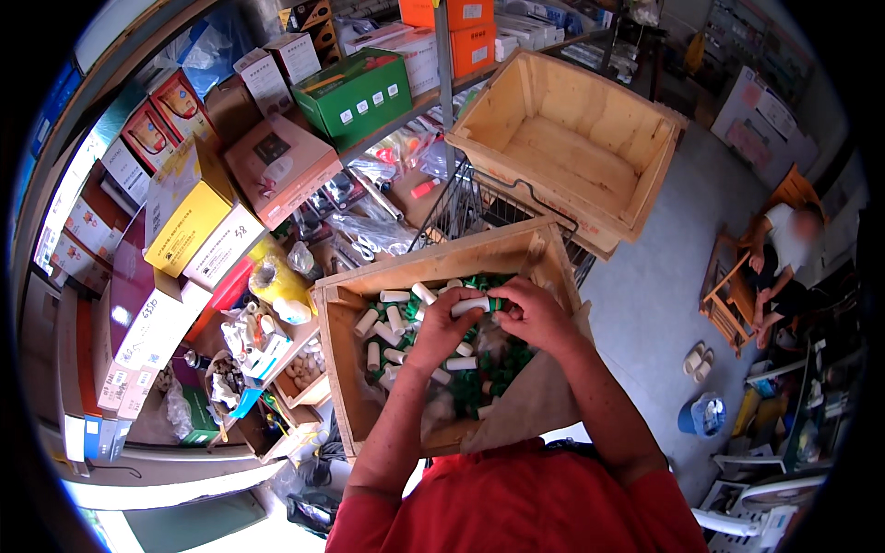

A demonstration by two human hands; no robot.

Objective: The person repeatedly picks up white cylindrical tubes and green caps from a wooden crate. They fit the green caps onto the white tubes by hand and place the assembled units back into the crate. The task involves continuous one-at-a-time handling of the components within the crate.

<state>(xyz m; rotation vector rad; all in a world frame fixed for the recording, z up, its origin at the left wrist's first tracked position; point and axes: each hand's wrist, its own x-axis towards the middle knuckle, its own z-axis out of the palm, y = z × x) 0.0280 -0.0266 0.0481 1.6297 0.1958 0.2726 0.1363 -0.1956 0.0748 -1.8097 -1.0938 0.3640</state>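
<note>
Both my hands meet over a wooden crate (336, 369) filled with white plastic tubes (395, 320) and small green plastic parts (479, 392). My left hand (437, 324) is closed on a short white plastic tube (470, 306), lying roughly level between thumb and fingers. At the tube's right end sits a green piece (496, 304), pinched by the fingers of my right hand (535, 318). Whether the green piece is inside the tube or only against it, I cannot tell. A brown flap (525, 419) hangs over the crate's near right edge.
Beyond my crate, a second wooden crate (590, 129) rests by a black wire basket (516, 207). Shelves with a green box (355, 97) and a yellow box (189, 212) crowd the left. A seated person (788, 244) and a blue bin (702, 415) are at right.
</note>
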